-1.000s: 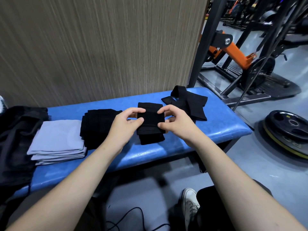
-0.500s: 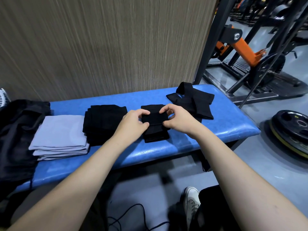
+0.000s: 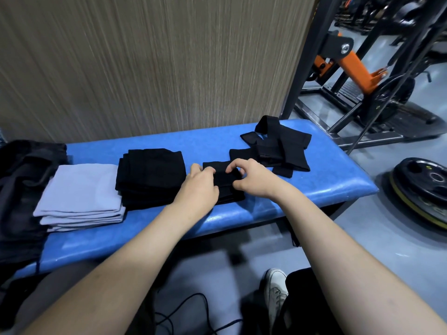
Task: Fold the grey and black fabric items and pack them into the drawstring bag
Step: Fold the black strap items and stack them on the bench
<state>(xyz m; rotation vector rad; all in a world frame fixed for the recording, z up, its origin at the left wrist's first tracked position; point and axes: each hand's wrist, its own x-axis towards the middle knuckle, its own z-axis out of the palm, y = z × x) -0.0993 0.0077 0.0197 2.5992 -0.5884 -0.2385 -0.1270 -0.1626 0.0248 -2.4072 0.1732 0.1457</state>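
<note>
1. Your left hand (image 3: 202,183) and right hand (image 3: 251,176) each keep a pinching grip on the small black piece (image 3: 226,187), mid-bench (image 3: 314,187), right of the black stack (image 3: 151,175).
2. Align its edges, then press the fold flat.

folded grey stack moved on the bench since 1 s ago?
No. The grey stack lies beside the black stack on the blue bench, as before.

The small yellow mark on the weight plate (image 3: 425,180) is too blurred to read.
</note>
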